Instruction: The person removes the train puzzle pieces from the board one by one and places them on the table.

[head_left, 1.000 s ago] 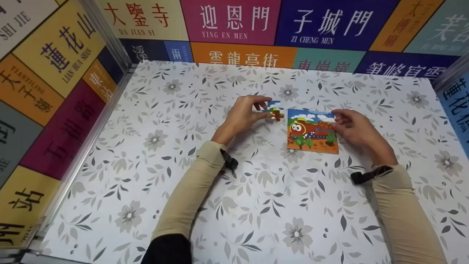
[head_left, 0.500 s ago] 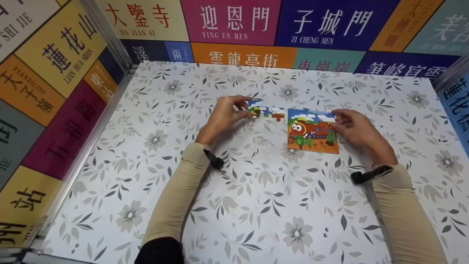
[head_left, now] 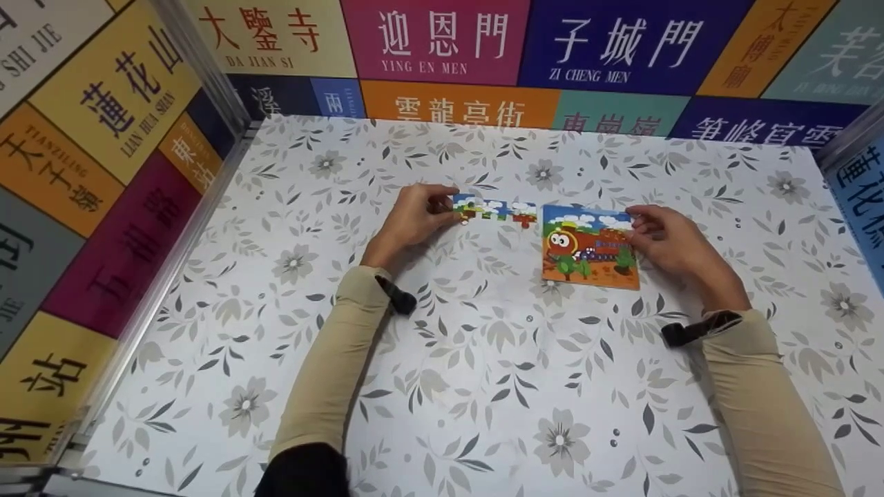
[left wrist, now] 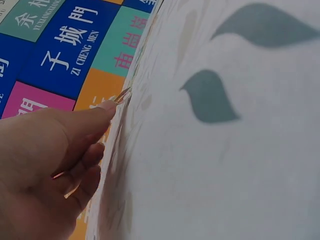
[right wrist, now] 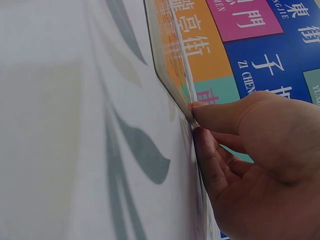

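My left hand (head_left: 413,217) pinches a jigsaw piece (head_left: 461,207) between thumb and fingers, at the left end of a short row. That piece shows edge-on as a thin tilted sliver (left wrist: 123,95) in the left wrist view. To its right lie more jigsaw pieces (head_left: 519,212) with blue sky, white clouds and a brown part. Just right of the row is a square picture board (head_left: 587,252) with a cartoon train, green plants and orange ground. My right hand (head_left: 663,238) holds this board by its upper right edge, thumb and fingers pinching it in the right wrist view.
A white table (head_left: 483,386) with a grey leaf and flower print lies under everything. Coloured panels (head_left: 442,48) with Chinese lettering rise along its back and sides. A black wrist camera (head_left: 400,300) is strapped near the left cuff, and another (head_left: 680,335) near the right.
My left hand has moved left with a jigsaw piece, and the row of pieces now shows beside it, lined up at the board's left. The right hand and board stay put.
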The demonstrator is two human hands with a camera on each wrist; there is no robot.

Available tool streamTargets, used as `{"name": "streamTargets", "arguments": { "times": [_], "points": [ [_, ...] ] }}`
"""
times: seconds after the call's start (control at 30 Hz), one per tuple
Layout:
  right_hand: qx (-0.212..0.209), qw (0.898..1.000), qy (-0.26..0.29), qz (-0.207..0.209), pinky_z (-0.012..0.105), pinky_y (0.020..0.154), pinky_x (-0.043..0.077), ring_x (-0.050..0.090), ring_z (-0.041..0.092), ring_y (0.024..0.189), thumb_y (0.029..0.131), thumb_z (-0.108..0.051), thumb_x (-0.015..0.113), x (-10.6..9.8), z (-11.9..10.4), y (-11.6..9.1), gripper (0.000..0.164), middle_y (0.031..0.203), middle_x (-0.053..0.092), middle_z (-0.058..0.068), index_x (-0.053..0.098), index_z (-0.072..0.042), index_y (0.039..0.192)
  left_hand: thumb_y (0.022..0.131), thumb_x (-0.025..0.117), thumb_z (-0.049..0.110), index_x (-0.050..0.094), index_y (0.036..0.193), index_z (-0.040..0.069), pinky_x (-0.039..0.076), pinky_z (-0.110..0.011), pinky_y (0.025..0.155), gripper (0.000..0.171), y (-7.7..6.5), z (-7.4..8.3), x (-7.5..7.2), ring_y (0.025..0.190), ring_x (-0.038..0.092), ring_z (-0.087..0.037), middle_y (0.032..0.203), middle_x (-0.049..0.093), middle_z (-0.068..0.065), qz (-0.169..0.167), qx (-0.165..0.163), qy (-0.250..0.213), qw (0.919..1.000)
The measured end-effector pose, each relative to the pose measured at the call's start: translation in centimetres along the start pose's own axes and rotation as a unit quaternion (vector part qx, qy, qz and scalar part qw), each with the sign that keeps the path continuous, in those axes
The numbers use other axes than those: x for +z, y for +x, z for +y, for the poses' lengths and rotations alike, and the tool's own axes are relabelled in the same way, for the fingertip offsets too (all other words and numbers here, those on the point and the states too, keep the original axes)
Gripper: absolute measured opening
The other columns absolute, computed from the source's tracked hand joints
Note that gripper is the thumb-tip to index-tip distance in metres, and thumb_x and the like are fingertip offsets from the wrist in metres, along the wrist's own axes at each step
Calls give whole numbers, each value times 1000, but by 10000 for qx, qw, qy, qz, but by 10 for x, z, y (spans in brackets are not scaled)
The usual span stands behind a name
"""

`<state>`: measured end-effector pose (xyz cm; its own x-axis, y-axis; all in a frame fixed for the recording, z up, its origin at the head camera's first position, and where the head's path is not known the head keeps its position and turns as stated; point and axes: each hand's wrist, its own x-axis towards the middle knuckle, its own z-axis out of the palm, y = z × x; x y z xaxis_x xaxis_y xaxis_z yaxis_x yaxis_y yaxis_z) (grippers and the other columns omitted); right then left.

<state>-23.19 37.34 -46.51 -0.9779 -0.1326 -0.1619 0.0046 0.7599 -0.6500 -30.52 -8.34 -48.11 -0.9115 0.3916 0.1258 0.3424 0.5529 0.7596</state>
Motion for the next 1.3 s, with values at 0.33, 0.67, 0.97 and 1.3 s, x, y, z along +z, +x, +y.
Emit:
{"name": "streamTargets", "arguments": {
  "times": [0.33,0.67,0.97,1.3],
  "points": [
    [123,9998,111,-85,53,117,48,60,39,134,110,-19,64,0,0,-1,58,141,56,22,45,-8,164,101,80,20,67,148,7,50,-34,91,51,0,1,2,102,61,-19,115,70,-8,-383,-304,364,9981],
    [125,9999,65,-97,28,108,50,61,37,132,110,-20,64,-1,-1,0,58,140,57,21,45,-8,164,102,77,18,67,147,4,51,-37,97,48,2,4,2,105,62,-21,120,70,-12,-447,-303,369,9979],
    [-20,10000,-25,13,57,116,46,61,40,131,110,-18,63,1,-1,-1,56,138,59,24,47,-6,162,103,76,20,66,146,3,46,-35,89,48,3,4,0,97,57,-21,113,68,-12,-468,-119,411,9980],
    [130,9999,83,-52,61,120,43,58,42,134,110,-22,65,-1,0,0,59,140,56,24,45,-7,164,104,73,16,69,141,1,54,-36,91,41,6,30,14,101,67,-25,118,73,-14,-185,435,51,9989]
  ]
}}
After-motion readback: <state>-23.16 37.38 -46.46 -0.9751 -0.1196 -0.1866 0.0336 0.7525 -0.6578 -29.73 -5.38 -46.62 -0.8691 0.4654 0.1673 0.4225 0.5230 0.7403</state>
